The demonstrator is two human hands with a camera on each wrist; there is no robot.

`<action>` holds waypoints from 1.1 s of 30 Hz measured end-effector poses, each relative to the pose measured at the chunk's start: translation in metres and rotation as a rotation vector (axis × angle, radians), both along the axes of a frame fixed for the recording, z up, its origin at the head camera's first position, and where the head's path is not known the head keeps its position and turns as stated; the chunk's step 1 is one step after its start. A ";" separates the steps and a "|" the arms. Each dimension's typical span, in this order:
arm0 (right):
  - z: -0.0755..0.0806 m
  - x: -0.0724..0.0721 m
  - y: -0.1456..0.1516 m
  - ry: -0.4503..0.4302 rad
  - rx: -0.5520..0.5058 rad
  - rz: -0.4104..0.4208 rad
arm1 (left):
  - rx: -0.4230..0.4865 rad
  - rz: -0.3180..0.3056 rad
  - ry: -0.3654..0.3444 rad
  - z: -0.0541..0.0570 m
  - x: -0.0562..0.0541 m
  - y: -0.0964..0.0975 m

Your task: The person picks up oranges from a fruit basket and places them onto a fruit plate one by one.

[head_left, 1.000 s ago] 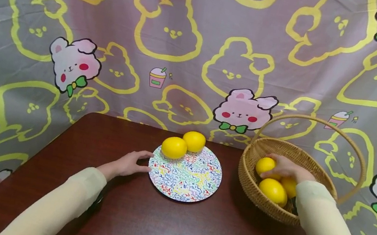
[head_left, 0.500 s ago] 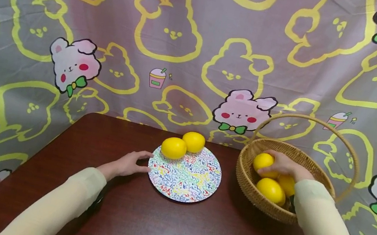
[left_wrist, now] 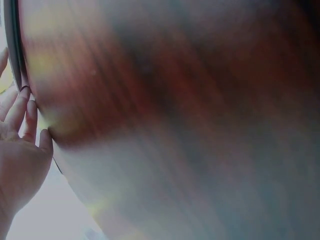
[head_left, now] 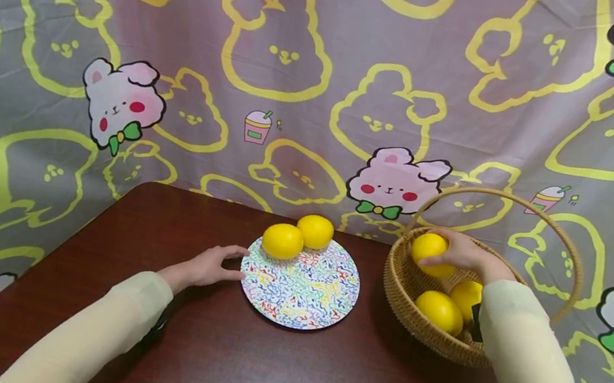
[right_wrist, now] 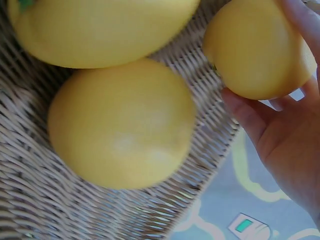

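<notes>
My right hand [head_left: 467, 253] grips a yellow lemon [head_left: 427, 251] between thumb and fingers, raised near the left inner wall of the wicker basket [head_left: 404, 295]. In the right wrist view the held lemon [right_wrist: 255, 50] is above the weave, apart from the other fruit. Two more lemons, one in front [head_left: 440, 312] and one partly behind my sleeve [head_left: 465, 298], lie in the basket. My left hand [head_left: 204, 267] has its thumb and fingertips at the left rim of a round, multicoloured plate [head_left: 303, 291]. On that plate's back left sit two lemons, a nearer one [head_left: 283, 241] and a farther one [head_left: 315, 232].
The basket's tall arched handle [head_left: 568, 236] rises behind and right of my right hand. A dark wooden table [head_left: 278, 374] carries plate and basket. Behind it hangs a grey cloth [head_left: 320, 33] printed with cartoon animals.
My right hand has lifted its lemon up and slightly left, away from the other two in the basket. The left hand and the plate stay almost where they were.
</notes>
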State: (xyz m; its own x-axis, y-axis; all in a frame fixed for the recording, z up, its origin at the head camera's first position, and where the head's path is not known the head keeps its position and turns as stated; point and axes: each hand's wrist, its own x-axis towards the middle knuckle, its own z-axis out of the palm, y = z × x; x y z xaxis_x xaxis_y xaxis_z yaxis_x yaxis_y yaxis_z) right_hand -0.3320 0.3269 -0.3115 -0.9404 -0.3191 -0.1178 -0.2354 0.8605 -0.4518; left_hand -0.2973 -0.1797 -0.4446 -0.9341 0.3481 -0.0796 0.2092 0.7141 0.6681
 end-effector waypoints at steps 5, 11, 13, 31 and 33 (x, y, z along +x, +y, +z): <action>0.016 0.005 -0.005 -0.009 -0.008 -0.008 | -0.001 0.006 -0.004 0.000 0.000 0.000; 0.027 0.009 -0.006 0.030 -0.021 0.016 | 0.002 0.013 -0.009 -0.001 0.001 0.000; 0.029 0.012 -0.005 0.049 -0.020 0.024 | 0.002 0.010 -0.009 -0.001 0.001 0.000; 0.030 0.037 -0.006 0.116 -0.073 0.099 | -0.007 0.022 -0.018 -0.001 -0.001 0.000; 0.030 0.040 -0.008 0.122 -0.075 0.112 | -0.006 0.020 -0.016 -0.002 -0.001 0.000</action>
State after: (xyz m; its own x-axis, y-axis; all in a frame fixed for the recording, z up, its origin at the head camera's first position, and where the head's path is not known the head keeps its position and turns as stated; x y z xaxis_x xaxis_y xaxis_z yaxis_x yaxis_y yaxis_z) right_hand -0.2917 0.3187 -0.2815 -0.9043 -0.4262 0.0233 -0.3850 0.7910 -0.4755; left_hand -0.2981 -0.1797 -0.4461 -0.9396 0.3285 -0.0964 0.1842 0.7223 0.6666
